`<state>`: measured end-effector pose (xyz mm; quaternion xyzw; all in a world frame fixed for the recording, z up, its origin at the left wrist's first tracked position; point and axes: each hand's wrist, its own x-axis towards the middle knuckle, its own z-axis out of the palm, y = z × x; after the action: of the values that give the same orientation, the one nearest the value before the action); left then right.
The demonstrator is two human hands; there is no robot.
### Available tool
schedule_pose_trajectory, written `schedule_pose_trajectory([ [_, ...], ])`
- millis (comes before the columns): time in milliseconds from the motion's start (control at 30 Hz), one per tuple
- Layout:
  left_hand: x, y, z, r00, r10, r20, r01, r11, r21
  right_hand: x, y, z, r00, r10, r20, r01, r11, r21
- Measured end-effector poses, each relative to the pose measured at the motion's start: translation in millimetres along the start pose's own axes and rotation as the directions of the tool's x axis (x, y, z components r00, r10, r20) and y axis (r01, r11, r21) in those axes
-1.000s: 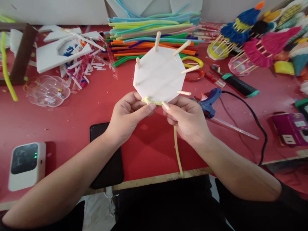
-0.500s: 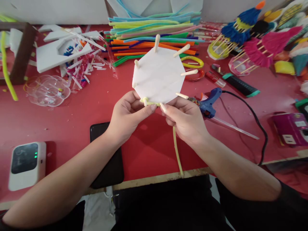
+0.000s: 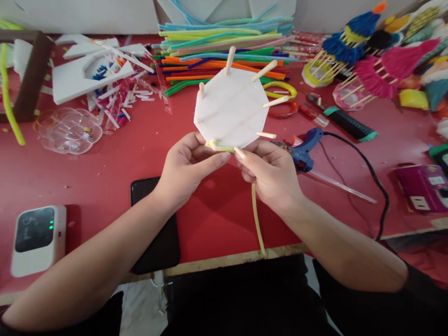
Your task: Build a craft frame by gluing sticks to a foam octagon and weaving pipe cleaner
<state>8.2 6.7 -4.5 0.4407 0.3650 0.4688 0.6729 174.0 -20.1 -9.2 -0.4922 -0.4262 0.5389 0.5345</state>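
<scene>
Between my hands, a white octagonal board (image 3: pixel 231 109) is held up above the table, with several short wooden sticks (image 3: pixel 264 71) standing out around its rim. My left hand (image 3: pixel 191 163) grips its lower left edge, thumb lying along the front. At the lower right edge my right hand (image 3: pixel 268 168) pinches the board beside one of the sticks. A yellow-green pipe cleaner (image 3: pixel 224 149) runs along the bottom edge, looped about the lower left stick. Its long tail (image 3: pixel 258 219) hangs below my right hand towards the table's front edge. My fingertips behind the board are hidden.
Colourful pipe cleaners (image 3: pixel 224 42) are piled at the back. A blue glue gun (image 3: pixel 308 147) lies right, near a cutter knife (image 3: pixel 350 123) and scissors (image 3: pixel 280 88). A black phone (image 3: pixel 157 247) and white device (image 3: pixel 38 240) lie left. Yarn-topped stick models (image 3: pixel 388 70) stand back right.
The board has tilted slightly and shifted a little, then back. Both hands stay at its lower edge; my left thumb has slid slightly right along the pipe cleaner.
</scene>
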Motion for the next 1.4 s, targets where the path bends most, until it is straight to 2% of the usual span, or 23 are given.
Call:
schedule_pose_trajectory([
  [233,0.1,1.6,-0.9,0.997,-0.062,-0.046,0.061,0.998,-0.025,1.5,-4.9,4.1,0.997,0.072,-0.027,-0.069,0.994,0.084],
  [400,-0.6,4.2,1.0,0.997,-0.065,-0.038,0.064,0.998,-0.021,4.5,-10.8,4.5,0.977,0.215,0.003,-0.212,0.961,0.175],
  [533,-2.3,6.0,1.1,0.998,-0.059,-0.012,0.058,0.997,-0.052,7.8,-19.9,-1.0,0.927,0.352,0.131,-0.374,0.896,0.238],
  [667,-2.9,5.7,-0.2,0.999,-0.051,0.011,0.052,0.996,-0.066,10.7,-27.0,-6.6,0.868,0.415,0.272,-0.481,0.837,0.259],
  [800,-3.9,7.2,2.1,0.999,-0.028,0.024,0.03,0.997,-0.068,11.0,-27.6,-6.4,0.846,0.442,0.297,-0.521,0.803,0.29],
  [967,-4.6,6.6,4.7,1.0,-0.021,-0.008,0.021,1.0,-0.016,6.5,-23.0,0.2,0.887,0.423,0.186,-0.46,0.843,0.278],
  [1133,-2.4,2.6,4.1,1.0,-0.019,-0.01,0.019,1.0,-0.001,-0.5,-18.9,6.1,0.97,0.245,0.005,-0.241,0.95,0.2],
  [1400,0.0,-0.7,1.9,0.999,-0.022,0.027,0.023,0.999,-0.03,-4.6,-9.0,-1.0,0.999,0.047,-0.008,-0.046,0.998,0.041],
])
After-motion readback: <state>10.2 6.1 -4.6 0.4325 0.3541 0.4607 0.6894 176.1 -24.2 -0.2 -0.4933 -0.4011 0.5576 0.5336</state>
